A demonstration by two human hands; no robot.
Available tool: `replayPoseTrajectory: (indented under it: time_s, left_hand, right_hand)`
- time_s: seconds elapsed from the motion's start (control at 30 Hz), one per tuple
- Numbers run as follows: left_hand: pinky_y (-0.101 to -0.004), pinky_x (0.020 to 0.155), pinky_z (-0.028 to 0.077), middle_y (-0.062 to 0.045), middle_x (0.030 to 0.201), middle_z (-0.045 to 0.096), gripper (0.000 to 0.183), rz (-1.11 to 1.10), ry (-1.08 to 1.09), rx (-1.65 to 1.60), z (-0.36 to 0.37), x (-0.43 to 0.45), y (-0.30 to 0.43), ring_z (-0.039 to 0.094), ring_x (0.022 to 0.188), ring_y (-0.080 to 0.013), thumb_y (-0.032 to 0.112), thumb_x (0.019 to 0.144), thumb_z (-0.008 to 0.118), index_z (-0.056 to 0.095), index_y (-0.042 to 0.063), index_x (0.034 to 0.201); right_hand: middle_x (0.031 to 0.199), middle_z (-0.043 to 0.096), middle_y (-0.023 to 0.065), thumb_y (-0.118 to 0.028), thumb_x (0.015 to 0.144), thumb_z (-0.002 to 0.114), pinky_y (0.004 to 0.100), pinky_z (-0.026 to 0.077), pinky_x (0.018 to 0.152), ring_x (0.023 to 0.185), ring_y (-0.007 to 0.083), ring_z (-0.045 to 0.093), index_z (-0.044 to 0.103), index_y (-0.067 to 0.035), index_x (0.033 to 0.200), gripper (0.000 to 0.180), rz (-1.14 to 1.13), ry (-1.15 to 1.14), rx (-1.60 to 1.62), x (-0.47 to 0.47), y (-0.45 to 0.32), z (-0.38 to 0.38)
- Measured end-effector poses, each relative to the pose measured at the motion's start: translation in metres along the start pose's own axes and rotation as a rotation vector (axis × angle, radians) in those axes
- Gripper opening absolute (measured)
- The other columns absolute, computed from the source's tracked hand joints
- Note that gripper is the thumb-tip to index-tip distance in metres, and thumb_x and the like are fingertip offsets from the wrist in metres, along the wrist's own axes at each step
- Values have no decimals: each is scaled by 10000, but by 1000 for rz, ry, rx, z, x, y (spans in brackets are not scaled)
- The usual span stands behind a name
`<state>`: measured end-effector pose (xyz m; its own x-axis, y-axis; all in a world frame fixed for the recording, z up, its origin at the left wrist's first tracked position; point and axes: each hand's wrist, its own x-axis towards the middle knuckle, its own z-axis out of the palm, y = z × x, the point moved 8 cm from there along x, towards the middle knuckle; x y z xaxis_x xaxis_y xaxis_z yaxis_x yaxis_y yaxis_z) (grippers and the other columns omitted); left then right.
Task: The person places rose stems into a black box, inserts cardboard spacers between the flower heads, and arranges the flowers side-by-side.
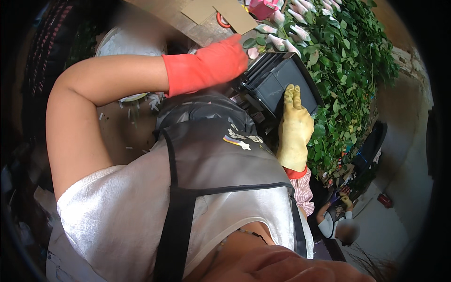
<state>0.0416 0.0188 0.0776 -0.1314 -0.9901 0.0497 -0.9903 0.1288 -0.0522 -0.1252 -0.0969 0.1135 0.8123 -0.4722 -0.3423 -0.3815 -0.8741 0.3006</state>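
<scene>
My left hand [225, 60], in a red rubber glove, is blurred beside the upper left edge of a dark box-like device [282, 84] with a flat grey panel and slatted side. What its fingers hold, if anything, cannot be told. My right hand [296, 112], in a yellow rubber glove, lies over the panel's lower edge with two fingers stretched out on it; its thumb is hidden. Roses with heads in white net sleeves [278, 42] lie beyond the device, and their leafy green stems [334, 77] spread to the right. A loose pale pink petal [253, 53] lies near the device's top corner.
Cardboard pieces [235, 17], a red ring-shaped object [222, 21] and a pink object [262, 8] lie on the table at the top. A round tub [127, 44] with whitish contents stands behind my left arm. White bits litter the floor. A co-worker [334, 222] is at lower right.
</scene>
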Motion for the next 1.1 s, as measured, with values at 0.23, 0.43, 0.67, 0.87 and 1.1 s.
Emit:
replayPoseTrajectory:
  time_s: [0.23,0.43,0.67,0.87,1.1]
  left_hand:
    - [-482,1208,432,-95,968,703,380,273,309,240,-10,7,14,674,919,-230,147,882,592,682,40,1235]
    - [-505,946,542,-89,798,693,166,59,-151,-206,3,31,-2,709,829,-283,188,844,633,699,92,962]
    - [-513,1090,491,-81,880,680,253,466,285,-150,-1,35,-27,700,922,-289,163,884,609,687,87,1111]
    - [-404,1101,464,-45,875,704,164,-33,386,133,65,85,-83,701,939,-268,175,893,605,686,101,1015]
    - [-438,855,571,-136,921,719,253,-22,-86,-191,55,125,-83,723,933,-343,253,958,600,715,137,1151]
  right_hand:
    - [1634,486,68,30,884,566,429,648,725,861,314,767,427,-209,1617,783,59,-51,-43,1,4,6]
    - [1604,522,113,50,847,590,404,642,653,794,283,767,477,-151,1586,775,24,6,-69,-1,0,3]
    - [1612,515,79,49,868,565,425,647,716,846,306,769,449,-184,1606,783,69,-29,-13,-2,4,2]
    - [1575,550,134,52,849,608,403,644,675,830,287,769,529,-124,1542,719,-2,81,-3,0,-4,-8]
    - [1568,562,87,39,885,565,432,645,731,840,311,772,533,-164,1543,690,47,85,68,-4,2,-3]
